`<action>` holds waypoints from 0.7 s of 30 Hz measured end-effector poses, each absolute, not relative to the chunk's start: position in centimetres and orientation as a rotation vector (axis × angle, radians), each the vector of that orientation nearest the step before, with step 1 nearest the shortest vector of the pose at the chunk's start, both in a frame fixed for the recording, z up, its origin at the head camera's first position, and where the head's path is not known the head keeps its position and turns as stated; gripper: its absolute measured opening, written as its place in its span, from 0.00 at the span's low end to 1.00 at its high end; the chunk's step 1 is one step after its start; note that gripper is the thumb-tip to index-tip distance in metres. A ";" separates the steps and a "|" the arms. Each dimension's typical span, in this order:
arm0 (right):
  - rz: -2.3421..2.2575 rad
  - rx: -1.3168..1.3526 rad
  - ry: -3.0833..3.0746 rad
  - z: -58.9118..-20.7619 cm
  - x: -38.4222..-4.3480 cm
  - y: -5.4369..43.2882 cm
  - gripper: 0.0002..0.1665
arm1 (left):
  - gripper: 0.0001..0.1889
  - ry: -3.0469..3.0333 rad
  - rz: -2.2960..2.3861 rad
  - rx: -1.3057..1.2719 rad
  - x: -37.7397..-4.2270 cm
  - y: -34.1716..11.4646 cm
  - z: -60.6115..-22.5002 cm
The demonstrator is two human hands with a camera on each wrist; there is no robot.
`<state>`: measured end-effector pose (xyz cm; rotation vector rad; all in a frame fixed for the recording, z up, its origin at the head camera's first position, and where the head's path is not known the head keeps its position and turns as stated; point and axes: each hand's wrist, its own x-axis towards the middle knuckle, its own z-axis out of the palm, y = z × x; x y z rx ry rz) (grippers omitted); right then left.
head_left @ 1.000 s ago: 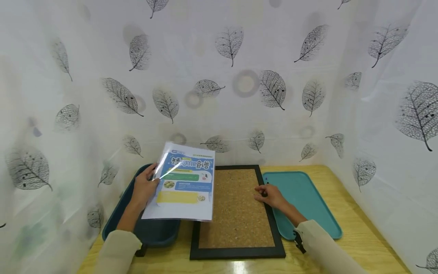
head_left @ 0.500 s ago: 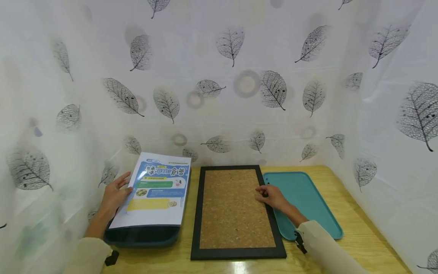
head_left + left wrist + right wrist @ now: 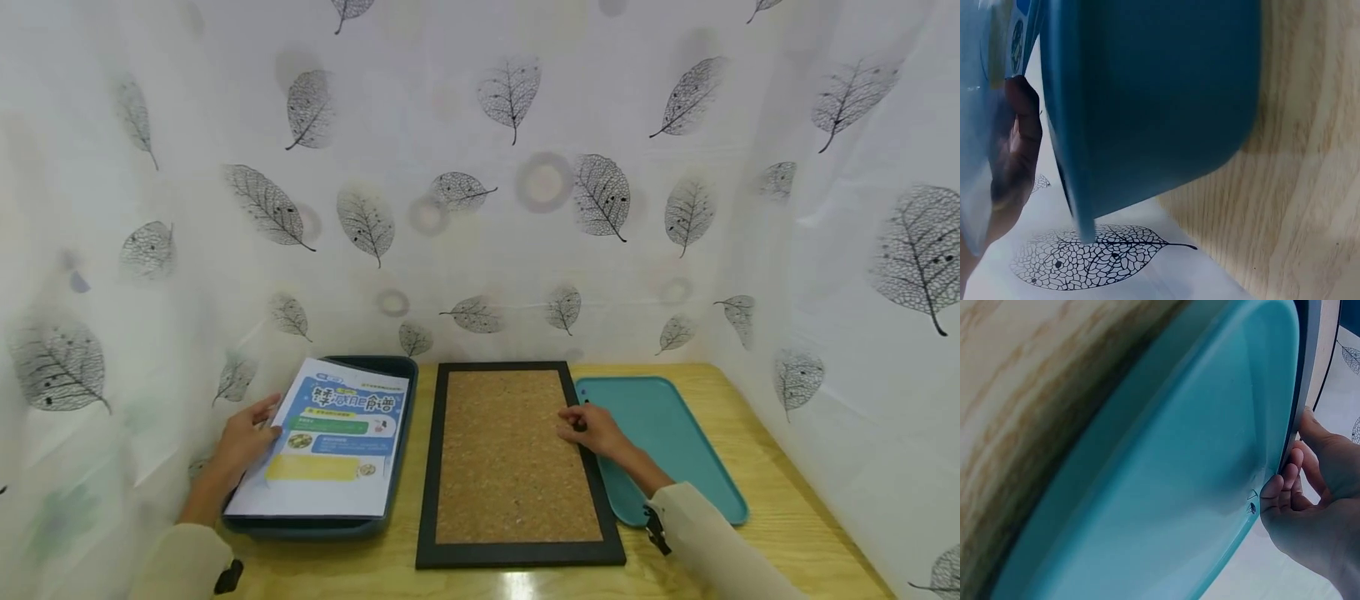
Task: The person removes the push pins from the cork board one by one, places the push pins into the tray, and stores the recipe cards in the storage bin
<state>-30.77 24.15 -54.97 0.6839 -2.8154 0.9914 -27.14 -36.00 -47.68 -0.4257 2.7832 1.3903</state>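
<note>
In the head view my left hand (image 3: 243, 437) holds a glossy printed sheet (image 3: 330, 450) by its left edge, thumb on top. Blue, green and yellow blocks with Chinese characters cover the sheet. It lies slanted over a dark blue-green tray (image 3: 402, 442), hiding most of the inside. The left wrist view shows this hand (image 3: 1016, 144) beside the tray's outer wall (image 3: 1166, 94). My right hand (image 3: 592, 429) rests with loosely curled fingers at the right side of a black-framed cork board (image 3: 517, 467); in the right wrist view I see nothing held in the fingers (image 3: 1291, 475).
A shallow turquoise tray (image 3: 675, 442) lies right of the cork board, under my right forearm. Small dark items (image 3: 1252, 503) sit near its edge. Everything stands on a wood-grain table (image 3: 772, 500), with a leaf-patterned curtain (image 3: 480, 167) behind and at both sides.
My left hand has carried the sheet leftward and down, from beside the cork board to over the dark tray. My right hand has stayed at the board's edge.
</note>
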 end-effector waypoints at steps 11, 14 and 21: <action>0.991 0.642 -2.829 -55.0 -30.6 24.6 0.22 | 0.32 3.030 1.022 -0.305 -26.8 -35.3 -48.7; 0.984 0.639 -2.827 -55.1 -30.7 24.6 0.22 | 0.34 3.027 0.995 -0.313 -26.8 -35.3 -48.7; 0.966 0.655 -2.814 -55.1 -31.0 24.6 0.21 | 0.33 3.036 0.984 -0.308 -26.9 -34.6 -48.5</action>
